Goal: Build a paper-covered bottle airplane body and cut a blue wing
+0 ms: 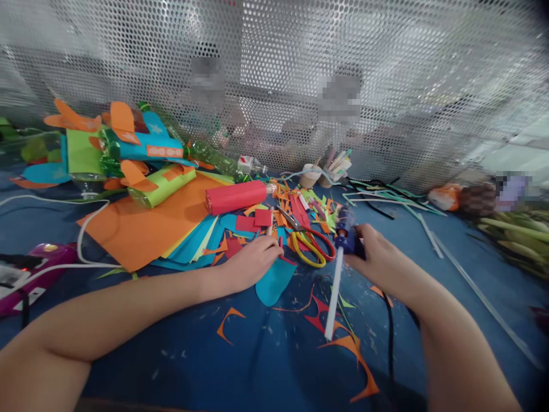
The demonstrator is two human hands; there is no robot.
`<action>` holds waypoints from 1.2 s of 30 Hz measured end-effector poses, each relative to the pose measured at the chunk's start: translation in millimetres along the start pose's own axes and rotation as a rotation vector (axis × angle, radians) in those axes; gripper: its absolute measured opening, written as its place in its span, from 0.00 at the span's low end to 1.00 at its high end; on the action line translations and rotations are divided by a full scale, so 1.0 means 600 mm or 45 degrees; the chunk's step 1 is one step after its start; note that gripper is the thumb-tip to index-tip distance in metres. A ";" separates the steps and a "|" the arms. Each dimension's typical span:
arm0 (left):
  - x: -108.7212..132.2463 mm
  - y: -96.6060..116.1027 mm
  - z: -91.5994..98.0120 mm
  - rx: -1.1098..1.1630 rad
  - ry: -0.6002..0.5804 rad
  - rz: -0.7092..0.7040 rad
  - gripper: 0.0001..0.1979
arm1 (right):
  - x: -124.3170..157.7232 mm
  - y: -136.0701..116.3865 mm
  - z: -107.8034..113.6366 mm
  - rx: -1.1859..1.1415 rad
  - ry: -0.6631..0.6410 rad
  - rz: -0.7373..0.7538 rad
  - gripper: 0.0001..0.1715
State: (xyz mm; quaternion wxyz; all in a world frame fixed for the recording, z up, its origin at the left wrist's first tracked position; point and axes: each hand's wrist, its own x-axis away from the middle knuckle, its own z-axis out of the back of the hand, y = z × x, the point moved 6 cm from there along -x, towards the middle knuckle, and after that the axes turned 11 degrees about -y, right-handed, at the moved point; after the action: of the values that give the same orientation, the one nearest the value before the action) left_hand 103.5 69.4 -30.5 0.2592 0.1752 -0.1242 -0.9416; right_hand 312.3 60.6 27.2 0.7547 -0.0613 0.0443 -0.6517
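My right hand (381, 254) is wrapped around a blue hot glue gun (344, 234), with a long whitish glue stick (334, 294) projecting from it toward me. My left hand (257, 260) is closed, its fingertips pinching the upper edge of a rounded blue paper cut-out (275, 281). A thin red edge shows by those fingertips; whether it belongs to the cut-out I cannot tell. Between the hands lie scissors (309, 243) with yellow and red handles. Just beyond my left hand are small red paper pieces (262, 217) and a bottle wrapped in red paper (235, 197).
Orange paper sheets (128, 234) and a decorated blue bottle (148, 146) fill the left. Paper scraps (355, 357) litter the blue table (193, 366). Cups of sticks (311, 176) stand at a perforated metal screen (274, 68). A white cable (83, 234) runs by a purple power strip (51, 254).
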 end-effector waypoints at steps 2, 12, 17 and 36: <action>0.000 0.002 0.005 0.059 -0.006 0.027 0.11 | -0.001 -0.021 -0.003 -0.114 -0.019 0.107 0.15; 0.001 0.004 0.002 0.057 -0.065 -0.095 0.11 | -0.001 -0.053 -0.009 -0.614 -0.323 -0.042 0.24; 0.000 -0.005 0.004 0.137 -0.003 -0.036 0.10 | 0.000 -0.049 -0.021 -0.591 -0.428 0.005 0.27; 0.034 0.069 -0.035 -0.404 -0.325 -0.068 0.15 | 0.008 -0.098 -0.037 -0.528 -0.631 0.068 0.27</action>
State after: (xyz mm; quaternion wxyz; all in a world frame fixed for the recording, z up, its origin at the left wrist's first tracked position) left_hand 114.0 21.1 -41.6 0.2408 0.0147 -0.0015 -0.9705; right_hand 252.5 46.5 13.9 0.7306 -0.3695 -0.0075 -0.5741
